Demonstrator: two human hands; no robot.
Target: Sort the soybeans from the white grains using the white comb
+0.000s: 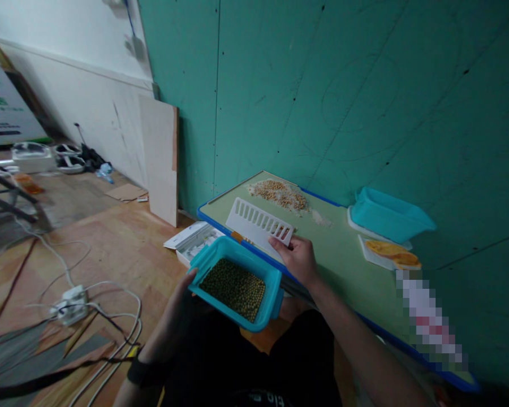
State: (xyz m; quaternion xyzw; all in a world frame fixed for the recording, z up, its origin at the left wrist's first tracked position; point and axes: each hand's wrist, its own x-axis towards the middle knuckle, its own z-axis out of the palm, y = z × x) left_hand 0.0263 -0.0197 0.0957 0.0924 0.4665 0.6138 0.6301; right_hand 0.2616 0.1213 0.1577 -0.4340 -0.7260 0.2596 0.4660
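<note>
My left hand (182,299) is closed on the left rim of a turquoise plastic container (275,282), tilted over my lap at the table's edge. Inside it lie small green beans (233,288), with yellowish ones toward the right. A flat white plastic panel (250,226) with a row of slots is pinched in my right hand (299,259), thumb on top. The panel hovers low over the near edge of the table, just beyond the container. Past it, a heap of yellow beans mixed with white grains (280,195) is spread on the tabletop.
The pale green table (343,271) has a blue edge and stands against a green wall. At its right are a turquoise bin (390,217), an orange-yellow item (392,254) on a white piece and a blurred-out packet (428,319). An open white box (195,240), cables and a power strip (70,305) lie left.
</note>
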